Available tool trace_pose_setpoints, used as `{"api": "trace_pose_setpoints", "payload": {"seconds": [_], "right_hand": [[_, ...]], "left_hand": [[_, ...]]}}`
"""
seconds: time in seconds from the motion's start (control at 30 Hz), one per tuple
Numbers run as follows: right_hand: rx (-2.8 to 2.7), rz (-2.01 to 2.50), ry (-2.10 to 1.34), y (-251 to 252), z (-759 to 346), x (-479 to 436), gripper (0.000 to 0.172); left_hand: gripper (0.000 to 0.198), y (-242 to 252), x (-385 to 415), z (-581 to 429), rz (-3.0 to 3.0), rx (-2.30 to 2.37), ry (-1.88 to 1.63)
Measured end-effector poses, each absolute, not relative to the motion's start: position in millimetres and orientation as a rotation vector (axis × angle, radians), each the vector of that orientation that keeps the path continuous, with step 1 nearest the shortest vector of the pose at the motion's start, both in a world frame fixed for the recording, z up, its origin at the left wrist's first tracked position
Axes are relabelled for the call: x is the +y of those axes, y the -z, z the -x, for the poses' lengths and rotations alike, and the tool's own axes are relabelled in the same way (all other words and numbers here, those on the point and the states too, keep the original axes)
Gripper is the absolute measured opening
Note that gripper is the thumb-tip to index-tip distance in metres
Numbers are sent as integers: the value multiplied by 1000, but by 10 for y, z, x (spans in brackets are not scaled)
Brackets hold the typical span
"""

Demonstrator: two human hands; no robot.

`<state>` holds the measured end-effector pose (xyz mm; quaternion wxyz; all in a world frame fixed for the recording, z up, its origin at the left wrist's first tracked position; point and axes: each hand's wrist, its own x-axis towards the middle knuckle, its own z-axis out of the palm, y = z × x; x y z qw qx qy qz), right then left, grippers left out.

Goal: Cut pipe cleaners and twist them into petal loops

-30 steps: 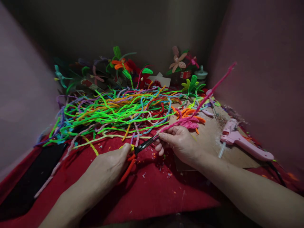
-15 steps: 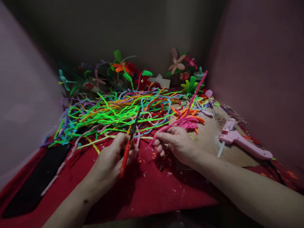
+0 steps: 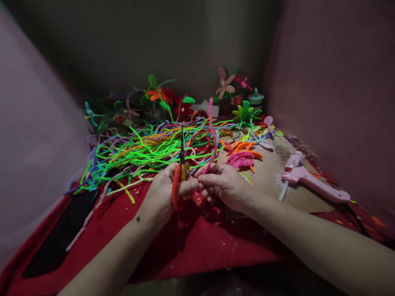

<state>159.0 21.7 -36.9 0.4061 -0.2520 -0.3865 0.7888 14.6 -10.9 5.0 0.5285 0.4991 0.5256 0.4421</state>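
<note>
My left hand [image 3: 163, 185] is closed around scissors [image 3: 176, 187] with red and yellow handles, their dark blades pointing up and away from me. Pinched in my right hand [image 3: 226, 183] is a pink pipe cleaner [image 3: 212, 135], which rises from the fingers and stands nearly upright. The fingertips of both hands meet or almost meet near the pipe cleaner's lower end, and its tip is hidden there. Just beyond my right hand lies a bunch of looped pink pipe-cleaner pieces [image 3: 242, 159], with orange pieces [image 3: 243, 146] behind it.
Loose pipe cleaners [image 3: 148, 144] in many colours cover the back of the red cloth [image 3: 185, 255]. A pink glue gun [image 3: 314, 183] rests on cardboard [image 3: 268, 176] at right. A black flat object [image 3: 61, 234] lies left. Fuzzy flowers [image 3: 159, 94] and a lidded jar [image 3: 255, 98] stand behind.
My left hand has moved right with the scissors, up to my right hand. The pink pipe cleaner has swung from leaning right to nearly upright. The scissors' blades now point straighter up.
</note>
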Motion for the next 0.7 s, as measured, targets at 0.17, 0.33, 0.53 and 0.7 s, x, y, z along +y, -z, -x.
{"api": "trace_pose_setpoints", "payload": {"seconds": [0.17, 0.33, 0.53, 0.7], "right_hand": [[-962, 646, -2047, 360, -1593, 228, 23], [-961, 687, -2011, 372, -1582, 220, 24], [-985, 697, -1974, 372, -1583, 200, 24], [-984, 718, -1952, 365, -1593, 210, 23]], "left_hand": [[18, 12, -84, -109, -1114, 1105, -1041], [21, 58, -87, -59, -1152, 1136, -1037], [25, 22, -139, -82, -1147, 1150, -1086], [26, 17, -154, -88, -1187, 1184, -1095]]}}
